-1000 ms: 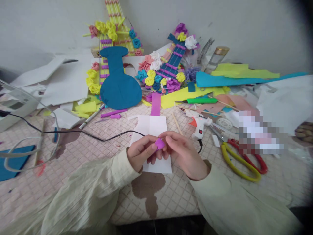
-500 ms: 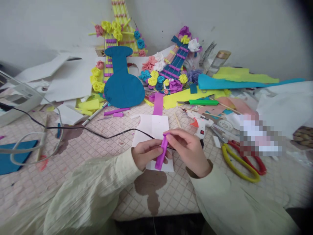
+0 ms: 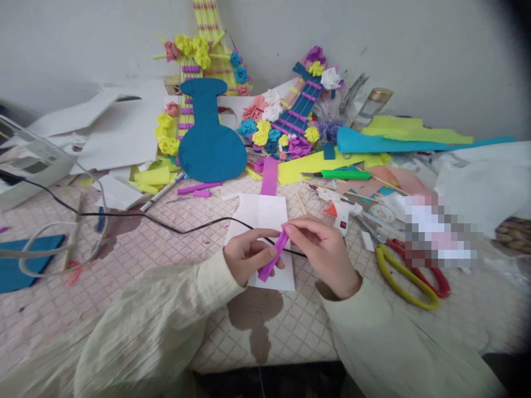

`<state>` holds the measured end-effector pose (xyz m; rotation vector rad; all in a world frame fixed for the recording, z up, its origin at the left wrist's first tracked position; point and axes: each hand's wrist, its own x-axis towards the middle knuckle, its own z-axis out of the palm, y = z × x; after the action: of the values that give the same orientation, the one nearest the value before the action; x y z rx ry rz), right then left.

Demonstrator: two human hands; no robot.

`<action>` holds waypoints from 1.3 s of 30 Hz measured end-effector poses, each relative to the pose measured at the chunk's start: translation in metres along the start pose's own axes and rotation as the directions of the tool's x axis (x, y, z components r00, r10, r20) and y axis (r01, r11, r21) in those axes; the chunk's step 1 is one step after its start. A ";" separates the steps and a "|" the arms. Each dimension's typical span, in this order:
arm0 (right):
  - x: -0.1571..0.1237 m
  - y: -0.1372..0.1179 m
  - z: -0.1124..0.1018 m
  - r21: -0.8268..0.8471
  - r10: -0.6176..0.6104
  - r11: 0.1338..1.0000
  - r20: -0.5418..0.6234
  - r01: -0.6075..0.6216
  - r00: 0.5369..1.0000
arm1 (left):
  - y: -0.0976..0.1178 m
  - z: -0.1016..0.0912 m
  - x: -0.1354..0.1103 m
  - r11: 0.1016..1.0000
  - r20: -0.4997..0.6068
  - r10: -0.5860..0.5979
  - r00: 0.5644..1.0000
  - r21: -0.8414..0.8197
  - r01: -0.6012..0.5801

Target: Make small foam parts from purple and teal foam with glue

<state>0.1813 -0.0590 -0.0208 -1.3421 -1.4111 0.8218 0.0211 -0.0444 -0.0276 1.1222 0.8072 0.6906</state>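
Between my two hands is a narrow folded strip of purple crepe paper point(image 3: 269, 262), held slanting above the table. My left hand point(image 3: 250, 255) pinches its middle between thumb and fingers. At the strip's upper end, the thumb and fingertips of my right hand point(image 3: 321, 250) are closed on it. Beneath both hands lies a creased sheet of white paper point(image 3: 271, 210), with a black cord running across it. A flat purple strip point(image 3: 270, 176) touches the sheet's far edge. Beyond stands a blue guitar-shaped cutout point(image 3: 212, 149).
Red-and-yellow-handled scissors point(image 3: 406, 279) and a white glue gun point(image 3: 341, 213) lie to the right. A green cutter point(image 3: 346, 174) rests on yellow paper. Flower-covered paper guitars point(image 3: 298, 108) lean at the wall. The black cord point(image 3: 136, 216) crosses from the left.
The purple strip has tilted further, its lower end swinging left and its upper end moving slightly right. Both hands keep their pinch on it. The view has shifted a little.
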 end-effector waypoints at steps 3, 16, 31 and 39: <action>0.002 -0.003 -0.002 0.127 0.185 0.974 0.028 -0.187 0.982 | 0.001 -0.001 -0.001 0.989 0.008 0.120 0.993 0.082 -0.121; 0.002 0.002 0.003 0.190 0.248 0.946 0.091 -0.261 0.964 | -0.003 -0.006 0.000 0.675 0.156 0.560 0.814 0.483 -0.557; -0.035 0.013 -0.083 -0.525 -0.199 0.848 -0.433 -0.067 0.879 | 0.006 -0.026 0.017 0.453 -0.071 0.829 0.554 0.666 -0.592; -0.081 0.073 -0.169 -0.847 0.011 0.490 -0.231 -0.207 0.973 | 0.002 -0.023 0.016 0.429 0.035 0.810 0.585 0.645 -0.633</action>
<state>0.3560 -0.1513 -0.0562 -2.2333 -1.6535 -0.0662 0.0104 -0.0189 -0.0342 2.0689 0.7720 1.4360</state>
